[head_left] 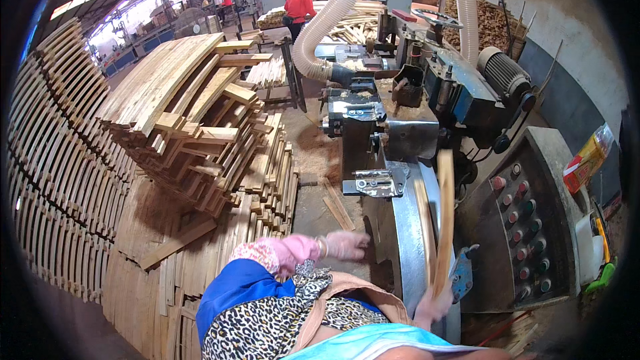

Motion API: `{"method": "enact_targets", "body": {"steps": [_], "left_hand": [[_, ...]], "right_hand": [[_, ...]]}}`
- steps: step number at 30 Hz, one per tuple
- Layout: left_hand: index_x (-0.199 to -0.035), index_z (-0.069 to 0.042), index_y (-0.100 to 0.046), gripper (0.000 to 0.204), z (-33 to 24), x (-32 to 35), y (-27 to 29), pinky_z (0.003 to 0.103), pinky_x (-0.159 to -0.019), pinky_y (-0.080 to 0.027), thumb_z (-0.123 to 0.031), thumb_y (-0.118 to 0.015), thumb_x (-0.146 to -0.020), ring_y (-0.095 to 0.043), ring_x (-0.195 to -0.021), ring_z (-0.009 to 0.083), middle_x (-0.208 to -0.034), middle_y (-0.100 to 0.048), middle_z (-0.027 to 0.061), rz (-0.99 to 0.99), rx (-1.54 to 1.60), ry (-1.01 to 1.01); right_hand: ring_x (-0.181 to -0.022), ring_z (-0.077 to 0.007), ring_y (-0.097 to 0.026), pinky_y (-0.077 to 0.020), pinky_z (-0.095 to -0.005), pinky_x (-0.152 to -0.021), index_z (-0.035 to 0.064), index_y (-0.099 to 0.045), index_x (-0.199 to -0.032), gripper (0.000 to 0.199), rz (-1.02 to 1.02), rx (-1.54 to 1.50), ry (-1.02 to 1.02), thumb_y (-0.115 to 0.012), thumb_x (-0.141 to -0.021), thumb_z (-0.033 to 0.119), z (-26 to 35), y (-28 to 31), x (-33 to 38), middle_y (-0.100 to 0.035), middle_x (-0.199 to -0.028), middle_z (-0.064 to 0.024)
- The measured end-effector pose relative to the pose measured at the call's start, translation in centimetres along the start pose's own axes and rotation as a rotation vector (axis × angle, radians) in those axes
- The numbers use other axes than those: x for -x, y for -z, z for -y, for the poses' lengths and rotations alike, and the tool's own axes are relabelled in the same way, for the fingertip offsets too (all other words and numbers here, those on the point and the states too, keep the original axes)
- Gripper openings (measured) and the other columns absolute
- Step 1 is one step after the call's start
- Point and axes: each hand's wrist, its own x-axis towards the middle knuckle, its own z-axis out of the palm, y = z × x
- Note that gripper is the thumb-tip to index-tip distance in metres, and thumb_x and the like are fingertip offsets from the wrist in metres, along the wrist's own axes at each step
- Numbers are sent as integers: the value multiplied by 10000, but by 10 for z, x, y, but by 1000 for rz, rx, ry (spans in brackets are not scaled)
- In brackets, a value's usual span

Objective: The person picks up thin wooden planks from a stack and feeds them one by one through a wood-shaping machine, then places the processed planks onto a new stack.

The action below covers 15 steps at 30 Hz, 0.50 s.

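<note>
Gripping a curved wooden slat (443,220), right hand (433,307), pink-gloved left hand (345,245) free

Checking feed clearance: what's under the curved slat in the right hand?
The curved slat, gripped at its bottom end by the right hand, stands over the machine's steel table. A second slat lies beside it. The table beneath them is hidden.

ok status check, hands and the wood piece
Right hand gripping curved wood strip upright on the machine bed. Left hand gloved, empty, hovering beside it. Nothing blocking.
</note>
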Motion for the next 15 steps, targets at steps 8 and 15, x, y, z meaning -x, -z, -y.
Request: {"method": "enact_targets", "body": {"steps": [8,15], "left_hand": [[-1419,-152,-565,576,-95,8,266,440,-979,-564,-428,-674,-925,-686,-1150,325,-1246,-703,150,-542,-626,78],[-1265,-103,-640,511,24,219,457,490,-915,-560,-405,-724,-862,-693,-1107,382,-1146,-728,196,-1003,-949,721]], "right_hand": [[-1145,-374,-619,-518,-479,-993,214,-503,-1504,673,-17,-115,78,-733,-905,415,130,-136,-155,-665,-1226,-147],[-928,-426,-664,-532,-550,-787,82,-700,-1163,369,125,65,140,-728,-825,229,11,-21,-10,-703,-1057,-180]]}}
